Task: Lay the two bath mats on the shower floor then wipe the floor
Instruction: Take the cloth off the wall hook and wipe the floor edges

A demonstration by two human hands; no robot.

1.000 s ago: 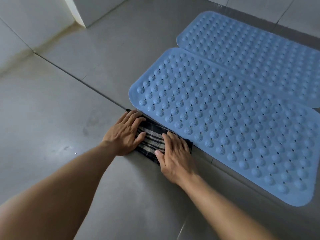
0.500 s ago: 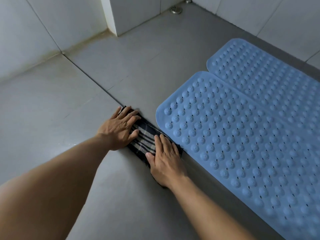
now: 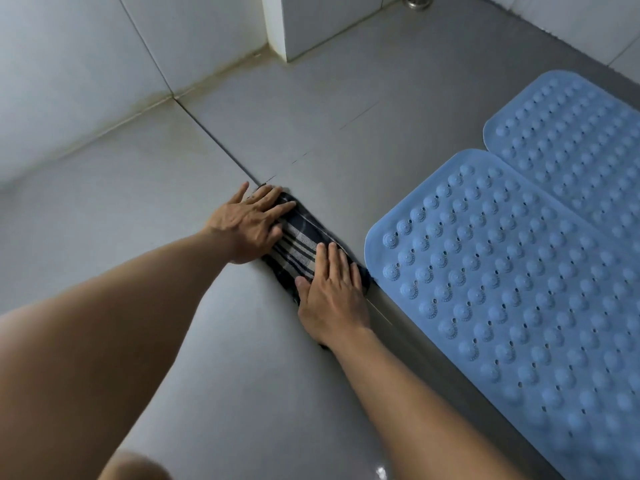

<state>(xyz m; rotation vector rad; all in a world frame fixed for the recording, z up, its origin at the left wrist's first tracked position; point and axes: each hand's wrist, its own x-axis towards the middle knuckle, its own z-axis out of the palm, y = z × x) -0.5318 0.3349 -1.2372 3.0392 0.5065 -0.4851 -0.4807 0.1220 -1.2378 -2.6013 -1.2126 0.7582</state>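
Two blue studded bath mats lie flat side by side on the grey tiled floor: the near mat (image 3: 512, 306) and the far mat (image 3: 571, 140) behind it. A dark striped cloth (image 3: 298, 244) lies folded on the floor just left of the near mat's corner. My left hand (image 3: 247, 225) presses flat on the cloth's far end. My right hand (image 3: 332, 292) presses flat on its near end, fingers together. Most of the cloth is hidden beneath both palms.
White tiled walls (image 3: 86, 64) rise at the left and back, with a protruding wall corner (image 3: 277, 29) at top centre. A metal floor drain (image 3: 417, 1) sits at the top edge. Grout lines cross the grey floor (image 3: 242, 375).
Both hands and the cloth have slid away from the near mat's edge toward the left wall. The view has turned left, so the mats sit further right.
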